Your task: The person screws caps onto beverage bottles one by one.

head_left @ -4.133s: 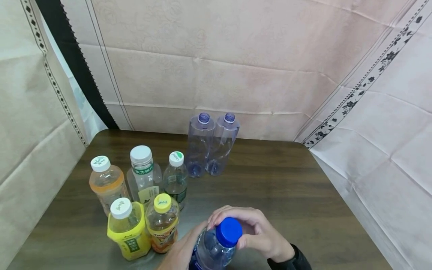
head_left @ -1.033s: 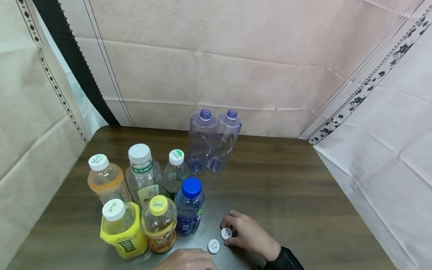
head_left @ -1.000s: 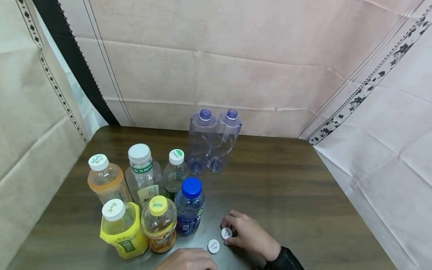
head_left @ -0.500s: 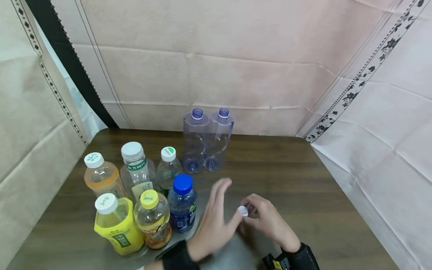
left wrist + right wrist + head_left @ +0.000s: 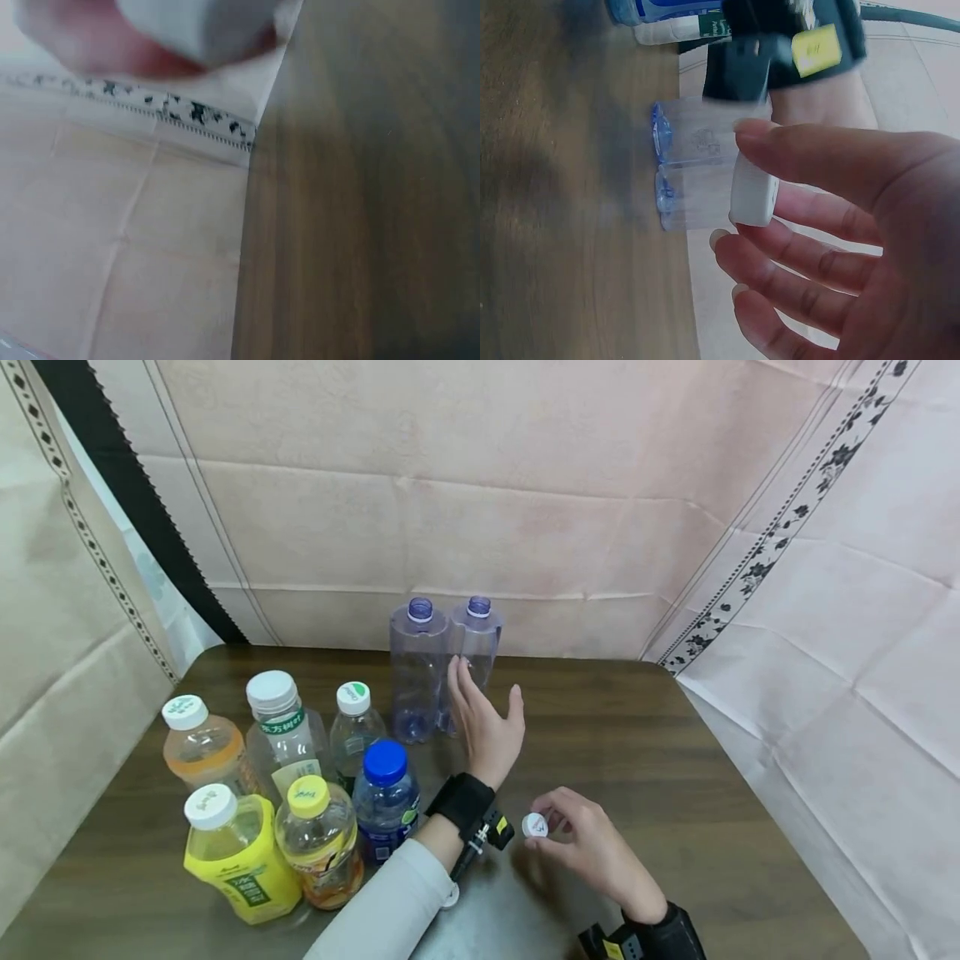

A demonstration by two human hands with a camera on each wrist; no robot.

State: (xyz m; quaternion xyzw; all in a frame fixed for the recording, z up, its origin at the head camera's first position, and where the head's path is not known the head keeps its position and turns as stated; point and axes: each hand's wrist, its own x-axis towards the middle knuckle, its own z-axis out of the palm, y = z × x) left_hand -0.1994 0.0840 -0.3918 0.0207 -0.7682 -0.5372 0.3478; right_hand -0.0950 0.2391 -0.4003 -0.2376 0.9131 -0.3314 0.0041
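A small white bottle cap [image 5: 535, 825] is pinched between thumb and fingers of my right hand [image 5: 588, 843], low over the table; the right wrist view shows the same cap [image 5: 754, 195] side-on. My left hand [image 5: 489, 731] reaches toward the back with fingers extended and holds nothing. Its fingertips overlap the right one of two clear bluish bottles without caps, this bottle [image 5: 480, 631] standing against the left one [image 5: 417, 681]. Beneath my left wrist lies a second white cap [image 5: 450, 897], partly hidden by the forearm. In the left wrist view, the hand is a blur.
Several capped bottles stand grouped on the left of the wooden table [image 5: 675, 793]. Nearest my left forearm are a blue-capped bottle [image 5: 386, 802] and a yellow-capped one [image 5: 318, 843]. A pale cloth [image 5: 540, 510] hangs behind the table's back edge.
The blue-capped bottle was set down beside the group earlier. My right hand has picked up a white cap from the table. My left hand has since moved away toward the capless bottles.
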